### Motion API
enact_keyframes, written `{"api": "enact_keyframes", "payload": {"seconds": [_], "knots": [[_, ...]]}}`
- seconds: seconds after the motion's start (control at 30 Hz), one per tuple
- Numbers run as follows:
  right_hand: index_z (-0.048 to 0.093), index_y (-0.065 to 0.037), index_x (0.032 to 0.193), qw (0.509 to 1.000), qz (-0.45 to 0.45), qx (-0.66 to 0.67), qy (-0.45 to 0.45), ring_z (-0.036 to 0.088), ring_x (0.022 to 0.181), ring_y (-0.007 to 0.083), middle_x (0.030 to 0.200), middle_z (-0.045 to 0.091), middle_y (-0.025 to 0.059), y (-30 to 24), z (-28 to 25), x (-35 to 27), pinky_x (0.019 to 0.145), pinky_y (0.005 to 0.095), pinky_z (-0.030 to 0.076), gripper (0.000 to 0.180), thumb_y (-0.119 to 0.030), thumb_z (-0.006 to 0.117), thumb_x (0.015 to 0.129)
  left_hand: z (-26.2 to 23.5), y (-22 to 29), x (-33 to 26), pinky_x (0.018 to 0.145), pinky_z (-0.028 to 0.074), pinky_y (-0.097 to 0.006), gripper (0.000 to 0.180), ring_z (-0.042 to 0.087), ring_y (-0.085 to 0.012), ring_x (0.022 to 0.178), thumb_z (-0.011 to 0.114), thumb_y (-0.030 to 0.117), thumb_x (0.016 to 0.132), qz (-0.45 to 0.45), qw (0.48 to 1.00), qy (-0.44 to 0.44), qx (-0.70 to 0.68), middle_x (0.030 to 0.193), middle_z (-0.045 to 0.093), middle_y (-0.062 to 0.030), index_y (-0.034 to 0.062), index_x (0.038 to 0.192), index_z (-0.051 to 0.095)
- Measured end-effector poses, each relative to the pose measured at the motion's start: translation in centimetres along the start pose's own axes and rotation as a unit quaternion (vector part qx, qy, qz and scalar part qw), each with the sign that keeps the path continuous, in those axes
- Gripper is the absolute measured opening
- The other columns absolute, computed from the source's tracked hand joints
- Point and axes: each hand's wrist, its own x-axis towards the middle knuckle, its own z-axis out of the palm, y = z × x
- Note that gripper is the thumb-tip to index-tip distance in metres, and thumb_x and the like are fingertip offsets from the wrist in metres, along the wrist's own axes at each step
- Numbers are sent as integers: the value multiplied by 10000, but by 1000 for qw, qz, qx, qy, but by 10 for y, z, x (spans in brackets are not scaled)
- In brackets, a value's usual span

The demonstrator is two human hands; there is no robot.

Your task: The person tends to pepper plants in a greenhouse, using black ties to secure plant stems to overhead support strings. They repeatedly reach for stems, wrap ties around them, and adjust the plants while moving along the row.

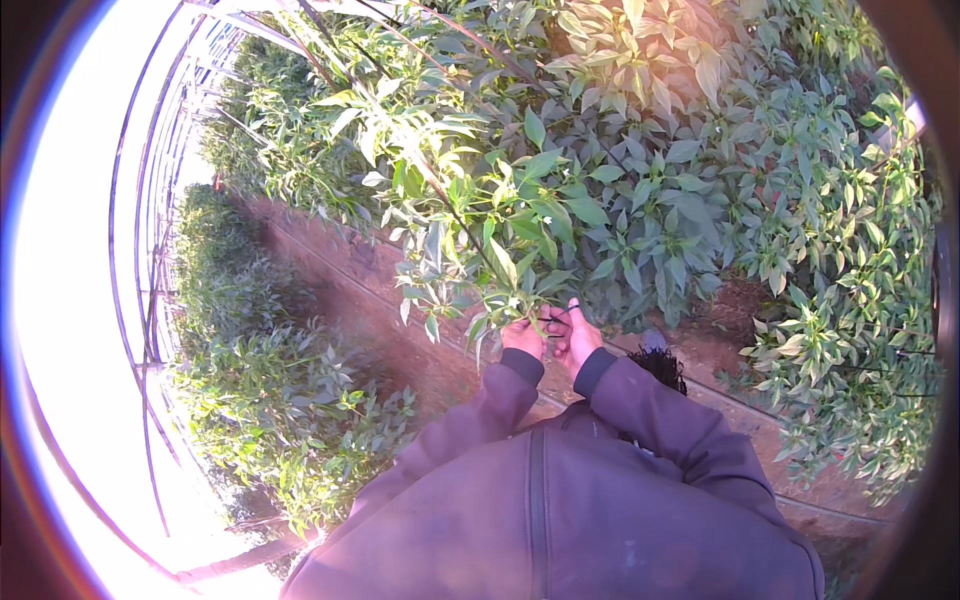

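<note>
While both hands meet at the lower front of a pepper plant (pixel 535 225), the work in hand there reads as part-way, by judgement. Left hand (pixel 524 338): fingers bent in beside the foliage; whether its grip has stem or strand cannot be made out. Right hand (pixel 581 341): thumb raised, grip apparently closed on a thin dark strand (pixel 551 319), which spans the gap between the hands. Done: plant and strand brought together. Left, seemingly: the strand, since no finished fastening shows and the fingers have not let go. Support cord (pixel 463 222): dark, slanting through the leaves above the hands. Black bundle of strands (pixel 661 368): just beside the right cuff, partly behind the sleeve. Hidden: several fingertips, the strand's ends, the plant's base. Hard to make out: left-hand greenhouse frame (pixel 148 300), washed out by glare; upper foliage, flared; outer rows, cut off by the dark lens rim
</note>
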Motion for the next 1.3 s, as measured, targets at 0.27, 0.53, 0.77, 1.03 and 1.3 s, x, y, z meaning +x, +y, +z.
{"api": "enact_keyframes", "payload": {"seconds": [0.27, 0.53, 0.77, 1.03, 1.3], "knots": [[732, -49, 992, 965, -137, -221, -23, 576, 538, 87, 811, 706, 29, 30, -27, 60, 467, 243, 435, 297, -270, 552, 1077, 2, 5, -6, 400, 314, -240, 267, 437, -49, 441, 779, 300, 947, 26, 1000, -6, 1, 592, 570, 26, 81, 821, 691], [725, -50, 997, 963, -106, -234, -81, 584, 530, 85, 738, 689, 25, 27, -22, 68, 476, 238, 449, 310, -267, 526, 1092, -7, 8, -12, 429, 325, -253, 284, 436, -58, 445, 787, 317, 941, 34, 999, -14, 14, 555, 538, 28, 54, 850, 732], [707, -38, 1043, 973, -48, -189, -125, 636, 569, 125, 802, 718, 60, 10, -8, 54, 536, 249, 515, 283, -217, 495, 1101, -20, 4, -4, 474, 396, -247, 309, 495, -64, 508, 768, 313, 957, 5, 998, -49, 36, 615, 584, 20, 61, 801, 682], [707, 3, 964, 962, -93, -248, -69, 676, 616, 155, 786, 714, 78, 10, -31, 87, 547, 303, 552, 144, -104, 622, 1007, -45, -17, 11, 627, 546, -279, 321, 661, -125, 701, 693, 167, 981, 61, 988, -125, 62, 848, 702, -67, 6, 1251, 625], [733, 26, 1007, 882, -203, -380, -188, 713, 737, 153, 856, 749, 89, -2, -61, 99, 637, 312, 577, 127, -19, 646, 927, -52, 1, -1, 755, 575, -393, 259, 727, -261, 815, 686, 135, 938, 244, 914, -64, 316, 944, 747, -133, 49, 1182, 703]]}}
